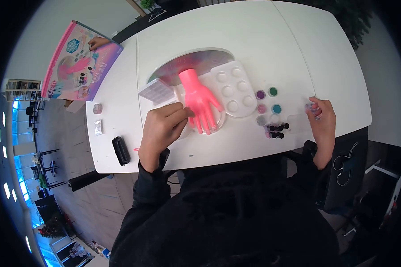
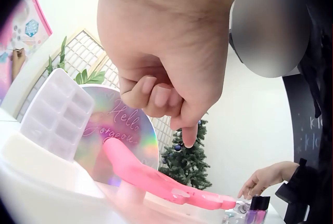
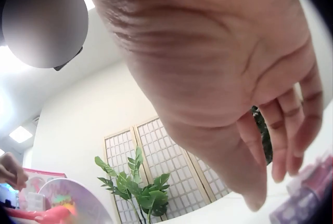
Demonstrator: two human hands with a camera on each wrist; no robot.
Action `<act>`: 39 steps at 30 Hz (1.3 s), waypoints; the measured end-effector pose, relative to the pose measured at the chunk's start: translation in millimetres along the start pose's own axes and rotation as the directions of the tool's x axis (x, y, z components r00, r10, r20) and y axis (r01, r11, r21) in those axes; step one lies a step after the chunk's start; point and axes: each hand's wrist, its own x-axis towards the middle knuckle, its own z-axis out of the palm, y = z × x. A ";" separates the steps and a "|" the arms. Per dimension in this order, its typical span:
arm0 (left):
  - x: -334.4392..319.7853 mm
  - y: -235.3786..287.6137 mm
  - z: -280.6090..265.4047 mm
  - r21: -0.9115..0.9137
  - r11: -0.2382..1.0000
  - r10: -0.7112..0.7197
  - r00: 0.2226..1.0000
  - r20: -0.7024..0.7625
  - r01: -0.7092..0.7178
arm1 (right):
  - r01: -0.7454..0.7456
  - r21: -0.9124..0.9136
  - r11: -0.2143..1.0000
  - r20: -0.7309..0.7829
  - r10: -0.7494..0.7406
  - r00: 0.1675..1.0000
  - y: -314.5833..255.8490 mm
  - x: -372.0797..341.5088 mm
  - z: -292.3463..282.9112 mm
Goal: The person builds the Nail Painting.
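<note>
My left hand (image 1: 165, 124) hovers beside the pink model hand (image 1: 202, 100), its fingertips at the model's fingers. In the left wrist view its fingers curl toward the palm, thumb pointing down, and I cannot tell whether something tiny sits between the fingertips. The model hand lies on a white base before a shiny mirror-like panel (image 2: 122, 125). Loosely bent, my right hand (image 1: 323, 122) is at the table's right side, over small clear patterned cylinders (image 3: 302, 203); its fingers are not wrapped round them.
A white palette (image 1: 219, 79) and a clear compartment case (image 1: 158, 91) flank the model hand. Small pots of colour (image 1: 277, 108) and dark-capped polish bottles (image 1: 277, 129) stand toward the right. At left are a printed box (image 1: 82, 62) and a black case (image 1: 120, 150).
</note>
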 end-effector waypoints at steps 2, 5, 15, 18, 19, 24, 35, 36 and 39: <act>-1.5 -1.9 -0.1 0.010 1.000 -0.011 1.000 0.015 0.011 | -0.035 -0.040 0.999 -0.018 0.034 0.999 5.1 0.6 -4.0; -2.7 -4.3 -0.9 0.026 1.000 -0.018 1.000 0.022 0.017 | -0.142 -0.131 0.981 -0.120 0.126 0.985 7.4 0.6 -6.2; -8.2 0.3 0.1 0.015 1.000 0.003 1.000 0.011 -0.003 | -0.114 -0.112 0.987 -0.163 0.095 0.982 15.3 -2.3 14.5; -10.5 4.7 -0.6 0.012 1.000 0.025 1.000 -0.011 -0.025 | -0.042 -0.157 0.987 -0.178 0.014 0.984 18.2 0.3 14.8; -11.7 6.4 -0.5 0.014 1.000 0.022 1.000 -0.021 -0.022 | 0.030 -0.187 0.982 -0.172 -0.063 0.983 15.6 0.9 13.0; -16.3 10.3 -7.5 -0.010 0.996 0.085 0.990 -0.115 -0.087 | 0.101 -0.249 0.963 -0.133 -0.137 0.982 -3.6 0.8 10.3; -49.1 6.7 -52.9 -0.169 0.967 -0.241 0.900 -0.362 0.191 | 0.213 -0.158 0.964 -0.076 -0.227 0.971 18.7 -1.8 23.1; -52.5 8.0 -56.2 -0.152 0.968 -0.242 0.900 -0.363 0.199 | 0.252 -0.159 0.954 -0.086 -0.268 0.960 23.8 -0.4 22.9; -63.6 5.9 -57.2 -0.148 0.967 -0.248 0.900 -0.359 0.207 | 0.295 -0.190 0.936 -0.090 -0.315 0.945 41.7 11.3 31.3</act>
